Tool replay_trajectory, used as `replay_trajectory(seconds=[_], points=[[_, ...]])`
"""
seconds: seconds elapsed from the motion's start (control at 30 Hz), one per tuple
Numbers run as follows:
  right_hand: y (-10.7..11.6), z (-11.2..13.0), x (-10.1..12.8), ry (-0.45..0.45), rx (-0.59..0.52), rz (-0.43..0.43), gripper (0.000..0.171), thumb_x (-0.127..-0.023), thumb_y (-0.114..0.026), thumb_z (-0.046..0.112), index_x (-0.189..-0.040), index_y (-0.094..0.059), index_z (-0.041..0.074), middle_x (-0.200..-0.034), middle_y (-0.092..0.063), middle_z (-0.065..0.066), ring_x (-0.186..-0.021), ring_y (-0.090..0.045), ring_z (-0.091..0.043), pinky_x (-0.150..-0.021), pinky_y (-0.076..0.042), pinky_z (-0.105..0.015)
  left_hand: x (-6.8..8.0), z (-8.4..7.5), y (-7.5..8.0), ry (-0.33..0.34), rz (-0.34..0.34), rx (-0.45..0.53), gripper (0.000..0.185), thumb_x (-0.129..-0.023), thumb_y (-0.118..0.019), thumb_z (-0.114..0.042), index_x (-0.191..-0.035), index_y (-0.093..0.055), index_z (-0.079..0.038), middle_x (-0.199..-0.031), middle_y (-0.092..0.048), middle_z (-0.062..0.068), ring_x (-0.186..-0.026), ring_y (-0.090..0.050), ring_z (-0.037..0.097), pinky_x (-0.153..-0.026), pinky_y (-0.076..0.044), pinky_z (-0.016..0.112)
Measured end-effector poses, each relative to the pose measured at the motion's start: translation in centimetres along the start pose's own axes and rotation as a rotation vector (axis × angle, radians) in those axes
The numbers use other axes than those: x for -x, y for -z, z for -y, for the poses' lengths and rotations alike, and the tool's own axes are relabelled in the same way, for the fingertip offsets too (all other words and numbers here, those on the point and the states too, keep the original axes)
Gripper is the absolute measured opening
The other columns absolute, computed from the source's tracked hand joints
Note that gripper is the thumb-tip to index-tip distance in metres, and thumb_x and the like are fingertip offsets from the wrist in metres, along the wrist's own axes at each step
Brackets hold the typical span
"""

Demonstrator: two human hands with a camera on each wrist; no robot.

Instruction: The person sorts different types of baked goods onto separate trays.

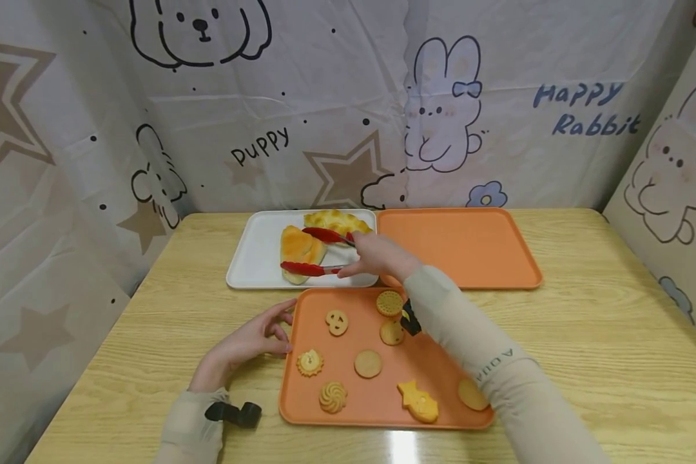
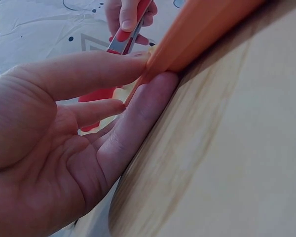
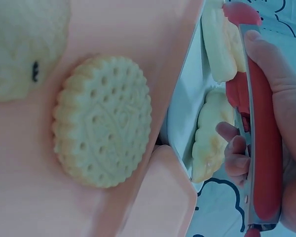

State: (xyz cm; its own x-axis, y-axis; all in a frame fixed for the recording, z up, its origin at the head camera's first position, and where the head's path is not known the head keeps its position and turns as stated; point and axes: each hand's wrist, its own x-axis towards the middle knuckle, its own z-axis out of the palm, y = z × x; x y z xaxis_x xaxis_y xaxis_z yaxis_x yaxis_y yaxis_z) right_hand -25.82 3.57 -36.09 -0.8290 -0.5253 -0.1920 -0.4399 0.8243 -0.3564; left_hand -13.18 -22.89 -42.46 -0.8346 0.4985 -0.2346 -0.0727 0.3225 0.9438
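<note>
My right hand [image 1: 379, 252] holds a pair of tongs [image 1: 310, 268] with red tips over the white tray [image 1: 249, 264]. The tong tips are spread apart about a golden bread roll [image 1: 294, 245]; I cannot tell how firmly they touch it. Behind it lies a longer, bumpy loaf [image 1: 332, 220], also seen in the right wrist view as a pale loaf [image 3: 207, 138]. At the left rim of the near orange tray [image 1: 359, 406], my left hand [image 1: 252, 338] pinches the edge, with thumb and fingers about the rim in the left wrist view.
Several cookies lie spread on the near tray, among them a pretzel-shaped one [image 1: 337, 322], a swirl cookie [image 1: 333, 397] and a fish-shaped one [image 1: 419, 402]. A second orange tray [image 1: 458, 248] stands beside the white one. A printed cloth [image 1: 336, 84] hangs behind the wooden table [image 1: 591, 361].
</note>
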Motion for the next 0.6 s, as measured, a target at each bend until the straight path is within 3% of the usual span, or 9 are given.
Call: replay_trajectory(seconds=[0.33,0.6], points=[[0.0,-0.1,0.1,0.010,-0.004,-0.061,0.096,-0.071,-0.069,0.055,-0.139,-0.029,0.001,-0.135,-0.043,-0.014,-0.117,-0.048,-0.028,-0.096,-0.042,-0.039,-0.1,0.4,-0.1,0.013,0.003,0.015,0.084,-0.078,-0.069,-0.006,-0.146,-0.019,-0.010,-0.124,-0.033,0.020,-0.083,-0.053,0.018,-0.068,-0.049,0.024],[0.6,-1.0,1.0,0.050,-0.030,-0.100,0.091,-0.069,-0.071,0.053,-0.133,-0.035,0.000,-0.129,-0.048,-0.015,-0.113,-0.051,-0.028,-0.095,-0.043,-0.040,-0.1,0.3,0.0,0.014,-0.002,0.012,0.083,-0.079,-0.068,-0.006,-0.146,-0.019,-0.010,-0.124,-0.033,0.020,-0.082,-0.053,0.016,-0.067,-0.050,0.024]])
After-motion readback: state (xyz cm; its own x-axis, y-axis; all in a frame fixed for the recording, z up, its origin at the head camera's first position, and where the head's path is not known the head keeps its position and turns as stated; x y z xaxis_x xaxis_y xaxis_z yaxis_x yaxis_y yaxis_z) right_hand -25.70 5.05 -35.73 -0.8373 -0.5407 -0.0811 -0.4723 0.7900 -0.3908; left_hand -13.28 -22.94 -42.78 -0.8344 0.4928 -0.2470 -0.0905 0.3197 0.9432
